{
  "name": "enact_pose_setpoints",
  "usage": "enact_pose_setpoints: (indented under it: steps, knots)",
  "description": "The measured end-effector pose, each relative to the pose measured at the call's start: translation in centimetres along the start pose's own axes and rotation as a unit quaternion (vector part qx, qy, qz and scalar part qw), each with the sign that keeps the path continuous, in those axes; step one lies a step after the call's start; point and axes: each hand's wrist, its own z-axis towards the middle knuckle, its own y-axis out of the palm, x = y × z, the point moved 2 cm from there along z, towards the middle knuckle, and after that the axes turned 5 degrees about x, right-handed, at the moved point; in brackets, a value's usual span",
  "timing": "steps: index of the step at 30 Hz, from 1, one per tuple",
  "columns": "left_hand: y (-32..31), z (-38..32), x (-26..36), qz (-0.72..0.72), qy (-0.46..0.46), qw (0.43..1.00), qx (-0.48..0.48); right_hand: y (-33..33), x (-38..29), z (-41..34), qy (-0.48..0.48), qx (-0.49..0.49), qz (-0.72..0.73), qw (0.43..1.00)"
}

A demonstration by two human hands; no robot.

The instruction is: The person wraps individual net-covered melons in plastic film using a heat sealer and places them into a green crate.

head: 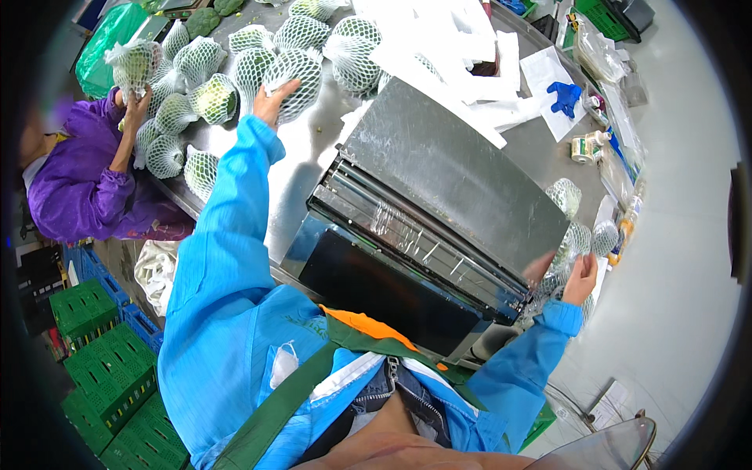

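My left hand is around the lower side of a broccoli head in a white foam net on the metal table. More netted broccoli heads lie around it. At the far right, my right hand has its fingers up against a netted, film-wrapped broccoli head in a small pile; whether they grip it is unclear. Between my arms stands a steel film-wrapping machine, with clear film stretched over its rollers.
At the left, a person in purple holds a netted broccoli head. White foam sleeves are heaped behind the machine. A blue glove and a label roll lie at the right. Green crates are stacked at the lower left.
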Motion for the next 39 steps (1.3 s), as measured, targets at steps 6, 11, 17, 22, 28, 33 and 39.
enact_pose_setpoints:
  steps: [6,11,17,22,28,33,39]
  knots:
    - [12.4,-12.4,4.7,0.305,0.431,0.842,-0.113,10.6,-19.3,-7.0,0.028,-0.261,0.408,0.875]
    - [23.4,-23.4,0.7,0.472,0.455,0.701,-0.280,14.4,-19.2,-9.9,-0.002,-0.302,0.397,0.867]
    - [20.2,-22.1,1.5,0.338,0.347,0.809,-0.333,10.7,-14.8,-11.3,0.064,-0.235,0.361,0.900]
    - [9.5,-20.4,2.0,0.591,0.228,0.753,-0.178,3.7,-10.5,-16.7,-0.080,-0.093,-0.144,0.982]
    - [11.1,-19.6,-3.5,0.424,0.063,0.861,-0.272,8.1,-8.5,-15.9,0.038,-0.031,-0.047,0.998]
    - [9.4,-19.7,-1.2,0.160,-0.142,0.900,-0.381,5.0,-6.6,-14.9,0.342,-0.234,0.538,0.734]
    - [9.9,-23.2,6.7,-0.086,-0.012,0.873,-0.480,0.2,-16.4,-14.3,0.139,-0.336,0.723,0.587]
